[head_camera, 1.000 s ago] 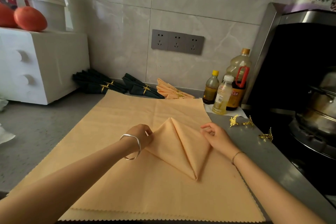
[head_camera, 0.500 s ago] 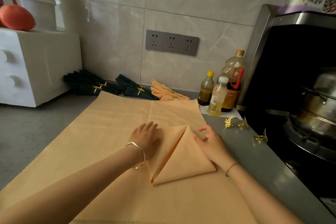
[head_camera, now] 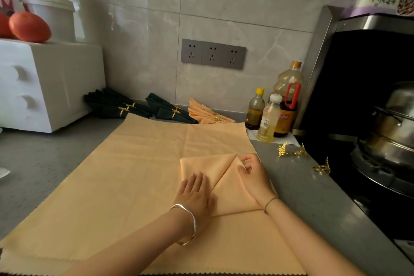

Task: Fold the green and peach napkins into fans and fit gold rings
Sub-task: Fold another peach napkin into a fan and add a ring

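One left hand (head_camera: 195,195) flat on peach napkin (head_camera: 208,167), right hand (head_camera: 254,178) grip unclear

Peach napkin (head_camera: 209,167) folded (triangular flaps); gold rings (head_camera: 300,153) beside

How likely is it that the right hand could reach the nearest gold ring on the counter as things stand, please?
Probably yes. The nearest gold ring lies on bare grey counter right of the right hand, with nothing between them; the hand would first release the folded peach napkin it pinches.
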A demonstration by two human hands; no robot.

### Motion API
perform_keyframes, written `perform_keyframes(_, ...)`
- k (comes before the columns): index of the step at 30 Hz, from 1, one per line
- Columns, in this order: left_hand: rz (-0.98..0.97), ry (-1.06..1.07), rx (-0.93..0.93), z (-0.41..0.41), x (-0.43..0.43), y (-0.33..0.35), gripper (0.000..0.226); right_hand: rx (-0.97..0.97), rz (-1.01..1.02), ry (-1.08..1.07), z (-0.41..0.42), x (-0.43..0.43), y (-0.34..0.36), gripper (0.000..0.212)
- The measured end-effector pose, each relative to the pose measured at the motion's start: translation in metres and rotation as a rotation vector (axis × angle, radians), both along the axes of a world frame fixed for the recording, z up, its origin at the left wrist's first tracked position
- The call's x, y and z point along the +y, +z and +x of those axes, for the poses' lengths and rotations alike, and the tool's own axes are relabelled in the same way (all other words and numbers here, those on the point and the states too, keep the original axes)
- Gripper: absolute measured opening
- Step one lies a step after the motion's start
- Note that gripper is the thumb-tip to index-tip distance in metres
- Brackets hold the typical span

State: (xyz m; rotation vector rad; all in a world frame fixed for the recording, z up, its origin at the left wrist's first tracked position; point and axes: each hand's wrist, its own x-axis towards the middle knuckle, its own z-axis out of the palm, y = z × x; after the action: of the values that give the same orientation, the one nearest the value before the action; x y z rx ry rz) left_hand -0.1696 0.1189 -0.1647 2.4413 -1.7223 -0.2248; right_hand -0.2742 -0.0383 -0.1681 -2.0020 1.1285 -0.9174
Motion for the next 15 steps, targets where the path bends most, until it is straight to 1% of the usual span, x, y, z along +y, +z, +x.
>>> perform_keyframes(2, -0.008, 0.000, -0.025, 0.001, 0.001, -0.001, 0.057, 0.038, -0.063, 0.004, -0.001, -0.001, 0.002, 0.010)
perform_keyframes(3, -0.013, 0.001, -0.037, 0.001, 0.001, -0.001, 0.057, 0.077, -0.141, -0.003, -0.004, -0.002, 0.003, 0.008)
perform_keyframes(5, -0.022, 0.003, -0.051, 0.002, 0.002, -0.002, 0.056, 0.154, -0.306, 0.042, -0.009, 0.002, 0.010, 0.015)
perform_keyframes(7, -0.036, 0.003, -0.058, 0.001, 0.003, -0.003, 0.056, 0.210, -0.402, 0.232, -0.011, 0.013, 0.018, 0.028)
perform_keyframes(8, -0.048, 0.005, -0.060, 0.000, 0.003, -0.004, 0.056, 0.275, -0.426, 0.350, -0.011, 0.021, 0.020, 0.034)
perform_keyframes(10, -0.062, 0.015, -0.062, 0.000, 0.004, -0.005, 0.056, 0.477, -0.428, 0.544, -0.010, 0.035, 0.018, 0.039)
perform_keyframes(11, -0.061, 0.025, -0.060, -0.001, 0.004, -0.006, 0.057, 0.573, -0.406, 0.608, -0.010, 0.038, 0.016, 0.041)
perform_keyframes(13, -0.059, 0.040, -0.063, -0.001, 0.005, -0.006, 0.058, 0.706, -0.358, 0.665, -0.011, 0.038, 0.013, 0.045)
perform_keyframes(15, -0.059, 0.041, -0.068, -0.001, 0.004, -0.006, 0.058, 0.770, -0.329, 0.670, -0.011, 0.032, 0.010, 0.048)
